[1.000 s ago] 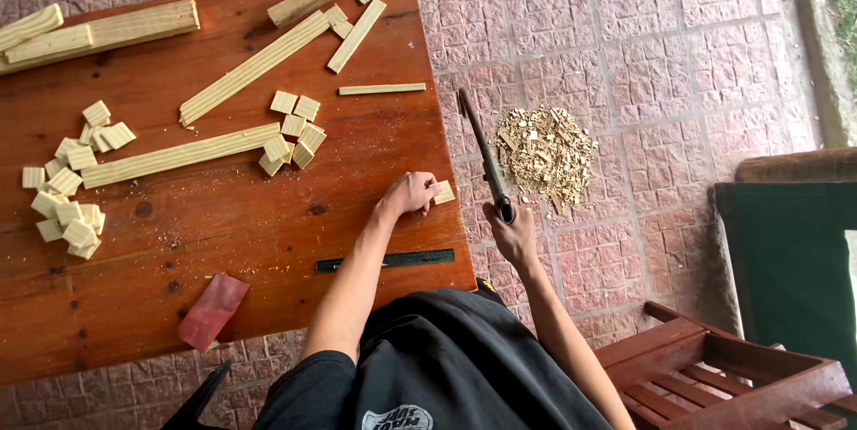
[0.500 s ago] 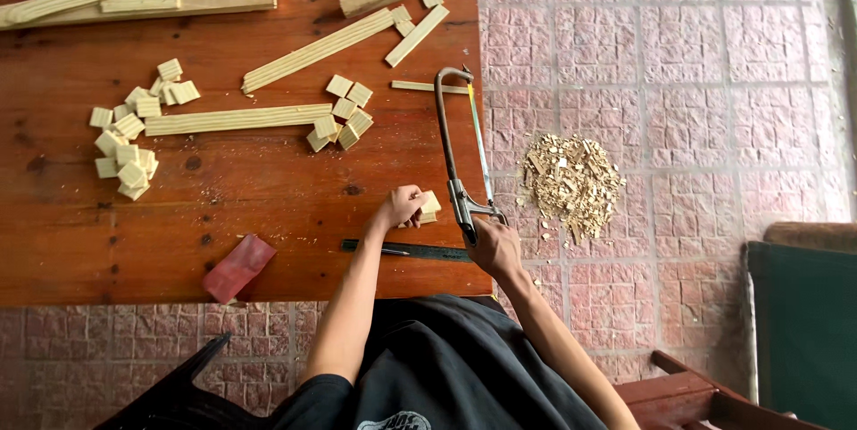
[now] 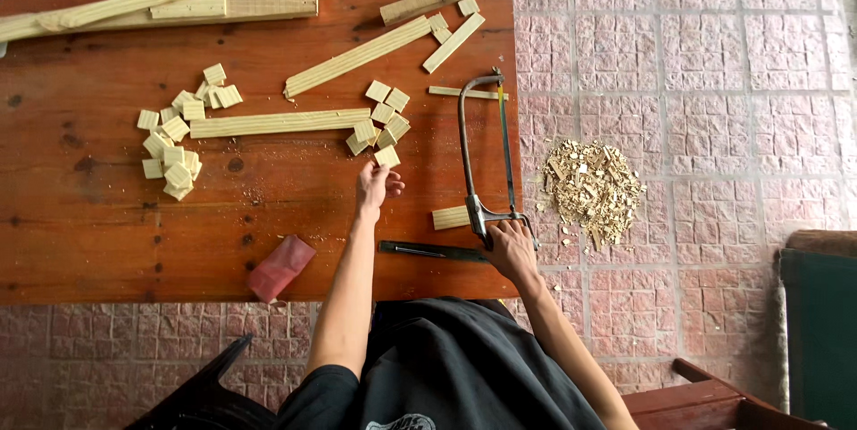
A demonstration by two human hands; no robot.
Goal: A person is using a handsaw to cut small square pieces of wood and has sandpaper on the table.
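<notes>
While the person leans over the near edge of the reddish-brown wooden table (image 3: 107, 242), the right hand (image 3: 509, 247) is wrapped tight round the grip of a metal-framed hacksaw (image 3: 482, 149). Saw lies flat along the table's right edge, frame pointing away from the person. Just left of the grip: a short pale offcut of wood strip (image 3: 450, 217), apart from the hand. Nearer the person, a thin dark flat bar (image 3: 428, 250) lies crosswise, its right end at the right hand.

Left hand (image 3: 375, 187) is stretched forward, fingers loosely bunched, fingertips at a small pale square wooden block (image 3: 387, 157). Contact or pinch: cannot tell. That block sits at the near edge of a cluster of similar cut blocks (image 3: 382, 113).

Near-left: a red flat block-shaped object (image 3: 280, 267) close to the table edge.

Mid-table: a long pale wood strip (image 3: 278, 123) lying crosswise, a second pile of small square blocks (image 3: 178, 140) at its left end, another long strip (image 3: 357, 57) angled beyond it.

Far edge: several long pale battens (image 3: 161, 6) stacked side by side; short strips (image 3: 427, 1) at the far right corner.

Off the table, right: a heap of pale wood chips and offcuts (image 3: 591, 189) on the pink paved floor (image 3: 714, 55).
</notes>
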